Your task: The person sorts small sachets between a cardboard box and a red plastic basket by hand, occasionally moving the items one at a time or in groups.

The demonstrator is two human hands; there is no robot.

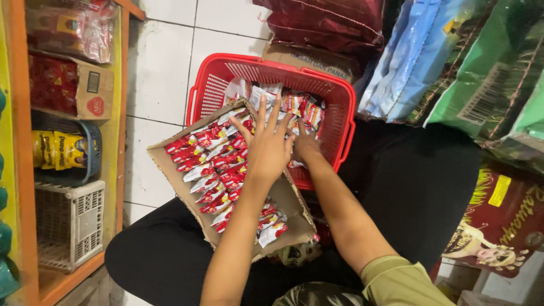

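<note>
Resting across the person's lap, a shallow cardboard tray point(170, 156) was seen tilted with its far end leaning on the rim of a red plastic basket point(238, 71), likely so the red-and-white sachets point(212, 170) could be moved between the two without reaching. Sachets were laid in rough overlapping rows across the tray; a looser heap of similar sachets point(297, 102) was seen inside the basket.

Left hand point(267, 148): fingers spread wide and flat, palm down, pressed on the sachets at the tray's far end near the basket rim. Nothing was pinched or lifted; contact only.

Right hand point(306, 146): partly hidden behind the left hand, placed at the basket edge among the sachets. Fingers appeared curled, but whether a sachet was actually gripped could not be told.

Around it: a white tiled floor point(164, 62) under the basket, an orange-framed shelf point(20, 170) at left carrying boxed and bagged goods plus a white crate point(68, 224), and large green, blue and maroon sacks point(481, 68) stacked at right.
</note>
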